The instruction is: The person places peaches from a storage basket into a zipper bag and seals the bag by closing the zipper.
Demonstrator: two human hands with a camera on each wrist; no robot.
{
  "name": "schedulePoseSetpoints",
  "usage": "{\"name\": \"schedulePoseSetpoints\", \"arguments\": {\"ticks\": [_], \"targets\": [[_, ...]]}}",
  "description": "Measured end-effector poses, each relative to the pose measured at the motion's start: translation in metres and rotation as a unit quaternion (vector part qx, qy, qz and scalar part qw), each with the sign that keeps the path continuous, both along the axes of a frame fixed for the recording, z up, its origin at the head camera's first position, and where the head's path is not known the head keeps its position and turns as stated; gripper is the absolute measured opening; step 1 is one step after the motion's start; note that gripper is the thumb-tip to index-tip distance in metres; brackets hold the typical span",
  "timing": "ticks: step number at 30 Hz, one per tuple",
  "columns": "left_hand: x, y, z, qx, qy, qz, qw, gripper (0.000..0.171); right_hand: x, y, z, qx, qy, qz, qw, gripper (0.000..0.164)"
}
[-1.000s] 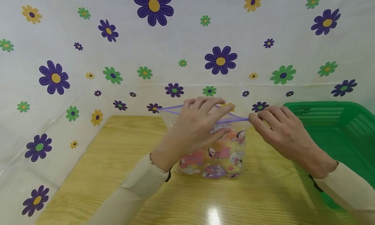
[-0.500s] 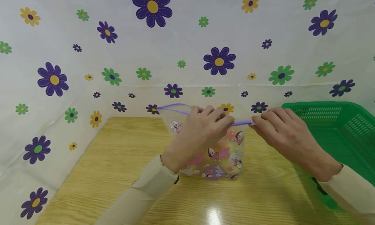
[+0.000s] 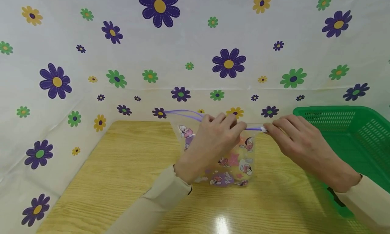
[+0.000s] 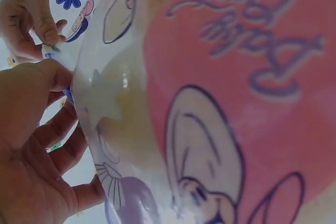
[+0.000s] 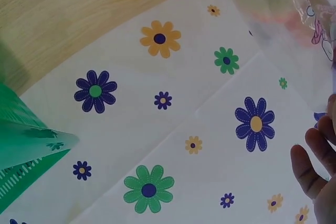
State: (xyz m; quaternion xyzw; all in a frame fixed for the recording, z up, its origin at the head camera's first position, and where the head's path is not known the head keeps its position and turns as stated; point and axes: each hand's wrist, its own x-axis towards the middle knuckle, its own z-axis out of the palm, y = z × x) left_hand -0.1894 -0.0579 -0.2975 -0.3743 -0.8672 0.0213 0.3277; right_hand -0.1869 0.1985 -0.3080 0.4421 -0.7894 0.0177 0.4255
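Note:
A clear zip bag [image 3: 234, 161] printed with pink, purple and white cartoon figures stands upright in the middle of the table, its top edged by a purple zip strip [image 3: 182, 112]. My left hand [image 3: 210, 142] pinches that strip near the middle, thumb on one side and fingers on the other. At the bag's top right corner my right hand [image 3: 307, 149] pinches the strip's end, beside a small white piece [image 3: 263, 129]. Left of my left hand the strip's two edges stand apart; to its right they lie together. The bag's print [image 4: 236, 66] fills most of the left wrist view.
A green plastic basket [image 3: 329, 109] with slotted walls stands at the right, under and behind my right forearm. The wood-grain table [image 3: 122, 163] meets a white flower-patterned cloth [image 3: 189, 41] at the back and left. Light reflects off the table's front.
My left hand's spread fingers have come down over the bag's mouth and pinched the strip, then moved slightly right. My right hand has shifted a little right and down, still holding the corner.

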Motion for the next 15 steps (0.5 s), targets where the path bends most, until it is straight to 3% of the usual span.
{"name": "schedulePoseSetpoints", "arguments": {"ticks": [5, 11, 15], "targets": [[0.002, 0.004, 0.004, 0.010, 0.005, 0.000, 0.9999, 0.014, 0.002, 0.005, 0.003, -0.002, -0.004, 0.012, 1.000, 0.049], [0.000, 0.018, 0.011, 0.040, 0.031, -0.041, 0.9979, 0.019, 0.000, 0.007, 0.007, -0.036, -0.003, 0.037, 0.999, 0.051], [-0.002, 0.031, 0.014, 0.039, 0.025, -0.075, 0.9961, 0.023, -0.002, 0.003, 0.007, -0.043, 0.005, 0.050, 0.998, 0.049]]}}
